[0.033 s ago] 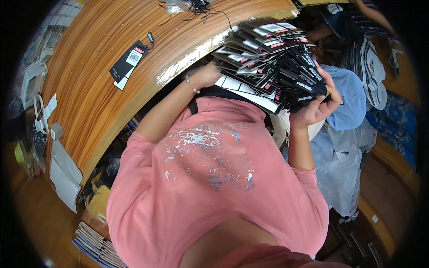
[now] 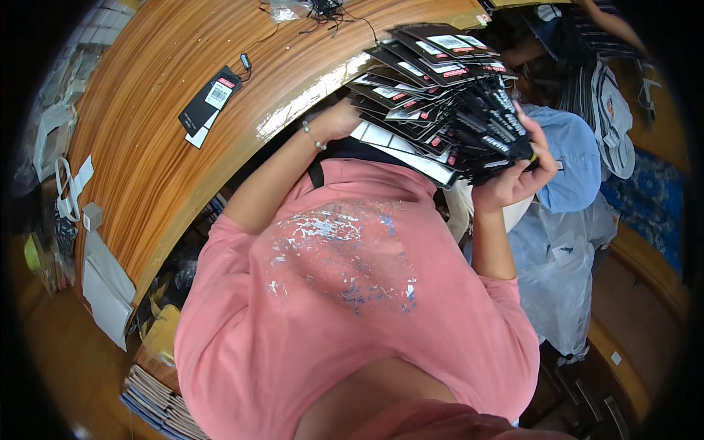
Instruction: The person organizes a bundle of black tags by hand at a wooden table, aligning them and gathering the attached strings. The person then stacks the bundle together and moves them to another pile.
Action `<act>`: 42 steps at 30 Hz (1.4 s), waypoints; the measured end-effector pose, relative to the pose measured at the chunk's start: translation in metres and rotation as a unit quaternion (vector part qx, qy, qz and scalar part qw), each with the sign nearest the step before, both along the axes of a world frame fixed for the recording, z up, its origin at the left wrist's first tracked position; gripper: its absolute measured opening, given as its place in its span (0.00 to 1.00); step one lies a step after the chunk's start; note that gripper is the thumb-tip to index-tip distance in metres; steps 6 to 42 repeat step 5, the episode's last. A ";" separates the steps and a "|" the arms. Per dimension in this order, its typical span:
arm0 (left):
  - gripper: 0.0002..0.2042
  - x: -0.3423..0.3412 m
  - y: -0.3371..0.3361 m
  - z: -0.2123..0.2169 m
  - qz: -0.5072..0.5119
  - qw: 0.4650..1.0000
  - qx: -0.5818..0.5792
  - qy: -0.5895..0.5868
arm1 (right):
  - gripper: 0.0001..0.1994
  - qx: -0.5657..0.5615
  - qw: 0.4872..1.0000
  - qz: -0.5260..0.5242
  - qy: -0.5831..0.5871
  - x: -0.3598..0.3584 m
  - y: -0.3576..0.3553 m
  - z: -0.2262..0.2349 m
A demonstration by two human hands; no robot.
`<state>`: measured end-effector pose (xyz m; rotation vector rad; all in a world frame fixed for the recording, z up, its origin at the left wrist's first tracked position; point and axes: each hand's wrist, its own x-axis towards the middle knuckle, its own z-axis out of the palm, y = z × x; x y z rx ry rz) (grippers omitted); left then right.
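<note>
A thick, fanned bunch of black hang tags with white labels and red marks is held up in front of me, over the near edge of the table. At its right end, my right hand is closed around the gathered black tag strings, thumb and fingers wrapped about them. My left hand reaches to the left end of the bunch; its fingers are hidden behind the tags. White tag backs show along the lower side. A separate black hang tag with a white label lies on the table to the left.
The wood-grain table curves across the upper left. Black strings and a clear plastic bag lie at its far side. To the right are a light blue cap, striped caps and a large clear plastic bag.
The hang tags and my right hand have shifted slightly left. The tags' upper ends look sharper now. My left hand has barely moved.
</note>
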<state>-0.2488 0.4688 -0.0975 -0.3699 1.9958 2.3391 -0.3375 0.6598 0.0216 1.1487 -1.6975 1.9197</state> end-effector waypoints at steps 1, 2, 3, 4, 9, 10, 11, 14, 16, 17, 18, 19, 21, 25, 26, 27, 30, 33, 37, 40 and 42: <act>0.14 -0.003 -0.003 -0.002 0.008 0.988 0.145 -0.053 | 0.12 0.023 0.999 0.019 0.020 0.008 0.006 -0.012; 0.15 0.001 -0.006 -0.015 0.017 0.986 0.146 -0.082 | 0.11 0.046 0.998 0.039 0.011 0.014 0.012 -0.024; 0.18 0.007 -0.016 -0.033 -0.055 0.984 0.134 -0.105 | 0.11 0.070 0.996 0.060 0.003 0.020 0.017 -0.036; 0.23 0.013 -0.021 -0.049 -0.044 0.989 0.061 -0.128 | 0.10 0.101 0.992 0.077 -0.005 0.026 0.023 -0.049; 0.27 0.018 -0.021 -0.057 -0.036 0.988 -0.013 -0.150 | 0.10 0.132 0.987 0.090 -0.015 0.034 0.026 -0.059; 0.27 0.018 -0.021 -0.057 -0.036 0.988 -0.013 -0.150 | 0.10 0.132 0.987 0.090 -0.015 0.034 0.026 -0.059; 0.27 0.018 -0.021 -0.057 -0.036 0.988 -0.013 -0.150 | 0.10 0.132 0.987 0.090 -0.015 0.034 0.026 -0.059; 0.27 0.018 -0.021 -0.057 -0.036 0.988 -0.013 -0.150 | 0.10 0.132 0.987 0.090 -0.015 0.034 0.026 -0.059; 0.27 0.018 -0.021 -0.057 -0.036 0.988 -0.013 -0.150 | 0.10 0.132 0.987 0.090 -0.015 0.034 0.026 -0.059; 0.27 0.018 -0.021 -0.057 -0.036 0.988 -0.013 -0.150 | 0.10 0.132 0.987 0.090 -0.015 0.034 0.026 -0.059; 0.27 0.018 -0.021 -0.057 -0.036 0.988 -0.013 -0.150 | 0.10 0.132 0.987 0.090 -0.015 0.034 0.026 -0.059; 0.27 0.018 -0.021 -0.057 -0.036 0.988 -0.013 -0.150 | 0.10 0.132 0.987 0.090 -0.015 0.034 0.026 -0.059; 0.27 0.018 -0.021 -0.057 -0.036 0.988 -0.013 -0.150 | 0.10 0.132 0.987 0.090 -0.015 0.034 0.026 -0.059; 0.27 0.018 -0.021 -0.057 -0.036 0.988 -0.013 -0.150 | 0.10 0.132 0.987 0.090 -0.015 0.034 0.026 -0.059; 0.27 0.018 -0.021 -0.057 -0.036 0.988 -0.013 -0.150 | 0.10 0.132 0.987 0.090 -0.015 0.034 0.026 -0.059; 0.27 0.018 -0.021 -0.057 -0.036 0.988 -0.013 -0.150 | 0.10 0.132 0.987 0.090 -0.015 0.034 0.026 -0.059; 0.27 0.018 -0.021 -0.057 -0.036 0.988 -0.013 -0.150 | 0.10 0.132 0.987 0.090 -0.015 0.034 0.026 -0.059; 0.27 0.018 -0.021 -0.057 -0.036 0.988 -0.013 -0.150 | 0.10 0.132 0.987 0.090 -0.015 0.034 0.026 -0.059; 0.27 0.018 -0.021 -0.057 -0.036 0.988 -0.013 -0.150 | 0.10 0.132 0.987 0.090 -0.015 0.034 0.026 -0.059; 0.27 0.018 -0.021 -0.057 -0.036 0.988 -0.013 -0.150 | 0.10 0.132 0.987 0.090 -0.015 0.034 0.026 -0.059; 0.27 0.018 -0.021 -0.057 -0.036 0.988 -0.013 -0.150 | 0.10 0.132 0.987 0.090 -0.015 0.034 0.026 -0.059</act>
